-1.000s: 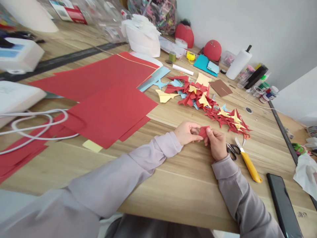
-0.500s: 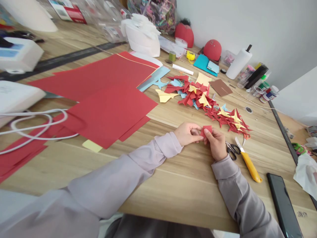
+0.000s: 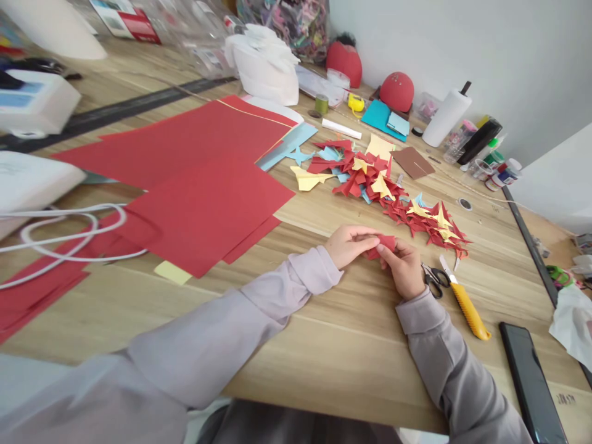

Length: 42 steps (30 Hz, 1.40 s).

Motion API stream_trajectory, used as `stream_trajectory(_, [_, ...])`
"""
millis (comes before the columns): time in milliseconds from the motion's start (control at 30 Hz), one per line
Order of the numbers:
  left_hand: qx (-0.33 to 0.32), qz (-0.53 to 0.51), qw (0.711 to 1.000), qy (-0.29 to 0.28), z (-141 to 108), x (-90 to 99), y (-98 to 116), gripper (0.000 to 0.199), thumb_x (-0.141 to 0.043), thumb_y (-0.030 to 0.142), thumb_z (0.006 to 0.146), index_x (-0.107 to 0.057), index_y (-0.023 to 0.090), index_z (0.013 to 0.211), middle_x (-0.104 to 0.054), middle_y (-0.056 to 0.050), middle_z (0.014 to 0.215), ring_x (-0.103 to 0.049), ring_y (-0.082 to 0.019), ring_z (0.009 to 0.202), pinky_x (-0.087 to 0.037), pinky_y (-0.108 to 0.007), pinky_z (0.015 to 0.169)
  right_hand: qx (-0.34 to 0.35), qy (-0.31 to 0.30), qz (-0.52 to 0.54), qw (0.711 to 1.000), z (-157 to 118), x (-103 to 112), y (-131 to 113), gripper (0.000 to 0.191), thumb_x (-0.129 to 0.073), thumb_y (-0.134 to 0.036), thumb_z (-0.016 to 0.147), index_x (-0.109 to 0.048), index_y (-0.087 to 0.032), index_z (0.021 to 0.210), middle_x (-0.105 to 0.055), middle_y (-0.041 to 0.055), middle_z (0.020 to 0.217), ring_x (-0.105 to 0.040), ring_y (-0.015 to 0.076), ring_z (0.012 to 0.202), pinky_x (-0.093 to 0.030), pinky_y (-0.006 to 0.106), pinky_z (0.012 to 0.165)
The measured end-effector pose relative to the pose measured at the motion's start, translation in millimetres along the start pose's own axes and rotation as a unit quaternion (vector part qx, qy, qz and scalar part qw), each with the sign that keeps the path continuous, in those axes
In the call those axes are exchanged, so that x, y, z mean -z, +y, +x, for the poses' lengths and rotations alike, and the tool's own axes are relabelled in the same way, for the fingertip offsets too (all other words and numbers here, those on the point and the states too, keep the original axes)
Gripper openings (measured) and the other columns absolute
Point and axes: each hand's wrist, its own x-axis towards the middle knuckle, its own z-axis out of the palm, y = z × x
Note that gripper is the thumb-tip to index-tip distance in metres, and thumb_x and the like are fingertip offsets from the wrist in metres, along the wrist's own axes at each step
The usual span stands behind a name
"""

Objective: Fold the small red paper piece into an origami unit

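Note:
A small folded piece of red paper (image 3: 386,242) is pinched between my two hands, low over the table. My left hand (image 3: 350,245) grips its left side, fingers closed on it. On the right side, my right hand (image 3: 403,268) holds it with the thumb across the front; part of the paper is hidden by fingers. Just beyond lies a heap of folded red, yellow and blue paper pieces (image 3: 365,176), several shaped like little planes or stars. Black-handled scissors (image 3: 433,282) and a yellow utility knife (image 3: 468,311) lie close to my right wrist.
Large red paper sheets (image 3: 208,209) cover the left, with a white cable (image 3: 74,231) over some. A black phone (image 3: 531,376) lies at the right front. Brown paper (image 3: 411,163), a white tissue pack (image 3: 263,68) and several bottles (image 3: 504,176) stand or lie farther back.
The red paper has turned and shifted slightly left between my fingers. My left fingers have stretched further over it, and my right thumb has moved a little left.

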Motion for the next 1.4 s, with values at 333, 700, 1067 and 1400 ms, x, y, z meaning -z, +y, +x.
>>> stream_trajectory(333, [-0.058, 0.070, 0.995, 0.044, 3.5, 0.3, -9.1, 0.039, -0.071, 0.020, 0.059, -0.068, 0.013, 0.097, -0.068, -0.007, 0.087, -0.061, -0.015, 0.076, -0.050, -0.030, 0.073, -0.017, -0.008, -0.024, 1.000, -1.0, 0.5, 0.2, 0.028, -0.069, -0.043, 0.068, -0.062, -0.017, 0.074, -0.050, -0.0045, 0.051, -0.042, 0.0083, 0.045, -0.034, 0.022, 0.044])
stream_trajectory(700, [-0.058, 0.031, 0.994, 0.088, 3.3, 1.5, -4.3, 0.018, -0.072, 0.018, 0.057, -0.070, 0.013, 0.075, -0.071, -0.004, 0.074, -0.064, -0.016, 0.071, -0.053, -0.029, 0.071, 0.001, 0.031, 0.041, 0.999, -0.3, -1.9, 0.0, 0.022, -0.069, -0.037, 0.070, -0.066, -0.017, 0.081, -0.065, 0.0004, 0.065, -0.055, 0.0112, 0.054, -0.046, 0.025, 0.052])
stream_trajectory(1067, [0.017, -0.044, 0.996, 0.081, 1.9, 0.8, 5.4, 0.016, -0.072, 0.012, 0.054, -0.070, 0.012, 0.070, -0.066, 0.000, 0.057, -0.058, -0.011, 0.050, -0.052, -0.025, 0.052, 0.002, 0.053, 0.109, 0.993, 0.5, -0.4, 2.8, 0.019, -0.072, -0.024, 0.066, -0.071, -0.021, 0.085, -0.066, -0.0028, 0.059, -0.056, 0.0104, 0.048, -0.046, 0.025, 0.048])
stream_trajectory(1400, [0.014, -0.044, 0.998, 0.044, 1.5, 1.3, 7.6, 0.017, -0.071, 0.018, 0.057, -0.068, 0.011, 0.072, -0.065, 0.000, 0.055, -0.058, -0.010, 0.048, -0.050, -0.024, 0.052, 0.028, 0.055, 0.073, 0.995, -0.8, 2.0, 3.2, 0.005, -0.069, -0.024, 0.068, -0.072, -0.023, 0.072, -0.065, -0.0014, 0.058, -0.056, 0.0117, 0.051, -0.045, 0.026, 0.049])
